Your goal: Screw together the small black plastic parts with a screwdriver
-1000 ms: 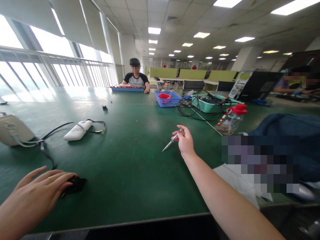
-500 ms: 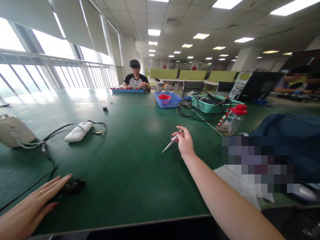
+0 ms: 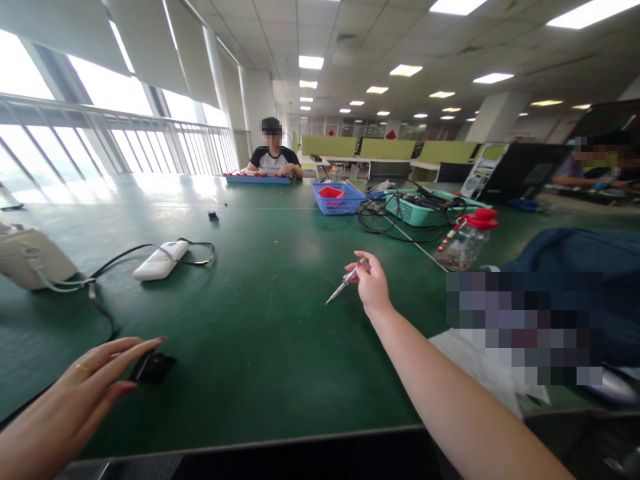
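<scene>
My right hand (image 3: 374, 283) is closed round the clear handle of a small screwdriver (image 3: 343, 287). Its thin metal shaft points down and left, with the tip just above or at the green tabletop; I cannot tell which. At lower left, my left hand (image 3: 87, 387) reaches over a small black object (image 3: 156, 368) lying on the table. The fingers are stretched out above it, with the thumb apart on the near side. The fingertips are at the object's left part, which they partly hide, so its kind does not show.
A white power bank (image 3: 159, 261) with a black strap lies beyond my left hand, beside a pale case (image 3: 37, 257). Farther off stand a blue basket (image 3: 337, 203), a green basket (image 3: 413, 213) with cables and a red-lidded bottle (image 3: 465, 247). A person (image 3: 274, 157) sits opposite.
My left hand has risen and moved slightly right, its fingers now more bent and the thumb closer to the black object. The right hand holds the screwdriver nearly still. The view has shifted slightly.
</scene>
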Motion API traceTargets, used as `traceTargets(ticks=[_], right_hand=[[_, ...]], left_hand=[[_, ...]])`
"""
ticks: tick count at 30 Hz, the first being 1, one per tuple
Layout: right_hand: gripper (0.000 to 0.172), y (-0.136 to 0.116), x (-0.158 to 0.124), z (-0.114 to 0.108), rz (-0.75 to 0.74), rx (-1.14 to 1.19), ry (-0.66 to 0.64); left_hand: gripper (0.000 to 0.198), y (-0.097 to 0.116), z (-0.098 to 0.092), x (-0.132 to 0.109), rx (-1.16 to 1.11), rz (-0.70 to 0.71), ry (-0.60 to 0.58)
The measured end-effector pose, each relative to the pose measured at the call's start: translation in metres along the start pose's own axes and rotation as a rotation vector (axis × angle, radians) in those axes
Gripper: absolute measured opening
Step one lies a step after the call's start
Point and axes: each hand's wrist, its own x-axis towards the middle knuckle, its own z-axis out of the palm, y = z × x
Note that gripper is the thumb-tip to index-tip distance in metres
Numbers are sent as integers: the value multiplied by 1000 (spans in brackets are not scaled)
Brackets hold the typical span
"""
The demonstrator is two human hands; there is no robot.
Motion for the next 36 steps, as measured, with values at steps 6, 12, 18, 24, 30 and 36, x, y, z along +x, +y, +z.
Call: traceTargets(ticks=[6,12,18,24,30,36], right_hand=[[33,-1,0,0,14,1,-3],[33,-2,0,1,26,-2,-4],[33,-2,-1,1,17,3,-8],[31,-9,-5,1,-85,-51,-40],[31,-26,-16,-1,-319,-206,-207],[30,-39,-25,2,-499,-399,-368]], left_hand=[[46,10,11,16,-70,15,-134],[49,5,15,11,-89,-28,-209],[44,-2,14,8,-117,-33,-190],[41,103,-4,57,-170,105,-223],[44,217,9,133,-302,409,-244],[66,243,56,180,-201,365,-160]])
